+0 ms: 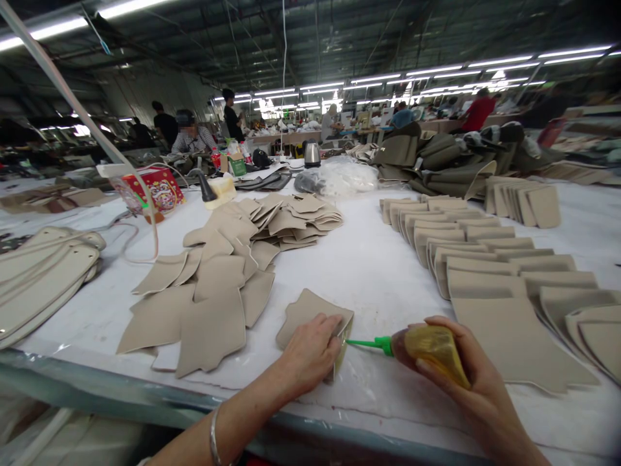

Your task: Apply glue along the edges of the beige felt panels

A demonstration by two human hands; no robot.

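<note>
On the white table, a flat beige leather-like piece point(305, 312) lies in front of me. My left hand point(314, 349) is closed over its right edge, fingers bent and pressing on it; what is under the fingertips is partly hidden. Along that edge runs a shiny strip point(341, 355). My right hand point(466, 366) is wrapped round a squeeze bottle point(431, 349) of amber liquid, tilted sideways. Its thin green nozzle point(371, 343) points left, with the tip at the shiny strip beside my left fingers.
Loose beige pieces point(213, 330) are heaped on the left. Rows of folded beige pieces point(485, 285) overlap on the right. Farther back are a red box point(162, 189), a kettle point(312, 154), a plastic bag point(339, 178) and dark green pieces point(436, 158). Several people work in the background.
</note>
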